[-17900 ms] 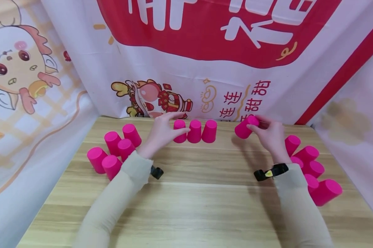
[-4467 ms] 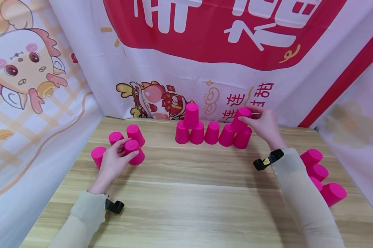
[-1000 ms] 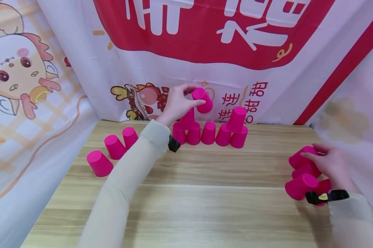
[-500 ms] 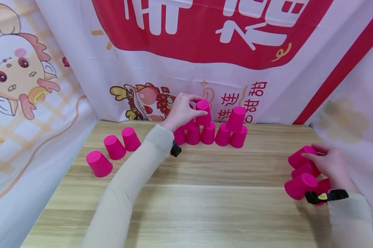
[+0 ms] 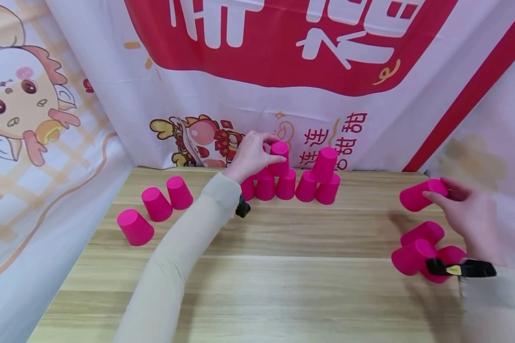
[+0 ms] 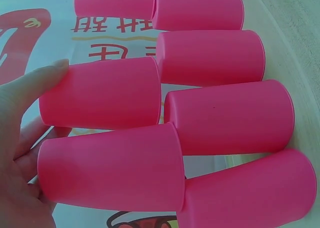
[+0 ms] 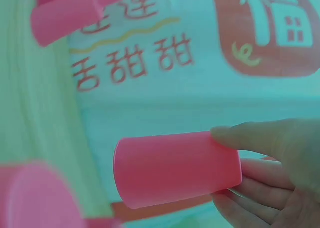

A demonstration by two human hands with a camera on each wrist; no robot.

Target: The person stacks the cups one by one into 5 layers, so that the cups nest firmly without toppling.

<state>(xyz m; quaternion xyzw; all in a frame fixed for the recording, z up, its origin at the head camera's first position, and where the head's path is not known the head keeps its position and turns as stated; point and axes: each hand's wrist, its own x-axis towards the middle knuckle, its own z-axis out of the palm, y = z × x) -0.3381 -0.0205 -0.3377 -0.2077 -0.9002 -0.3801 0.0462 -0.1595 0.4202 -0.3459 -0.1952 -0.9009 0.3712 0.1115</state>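
Note:
My left hand (image 5: pixel 251 156) holds a pink cup (image 5: pixel 279 161) by its upper end, bottom-up on the lower row of cups (image 5: pixel 285 185) at the back of the table. In the left wrist view, its thumb lies on this held cup (image 6: pixel 102 93), right beside another second-row cup (image 6: pixel 110 169), which the hand partly hides in the head view. A further upper cup (image 5: pixel 325 165) stands at the row's right end. At the right, my right hand (image 5: pixel 471 216) pinches a tilted pink cup (image 5: pixel 419 196), raised above the cups there; the right wrist view shows this cup (image 7: pixel 175 170) between thumb and fingers.
Three upside-down pink cups (image 5: pixel 156 205) stand at the left of the wooden table (image 5: pixel 257 295). Below my right hand is a cluster of several cups (image 5: pixel 413 257), partly covered by the wrist strap (image 5: pixel 471 268). A printed curtain (image 5: pixel 223 105) hangs right behind the row.
My left hand has brought its cup down onto the lower row, beside the left upper cup. My right hand has lifted a cup up and away from the right-hand cluster.

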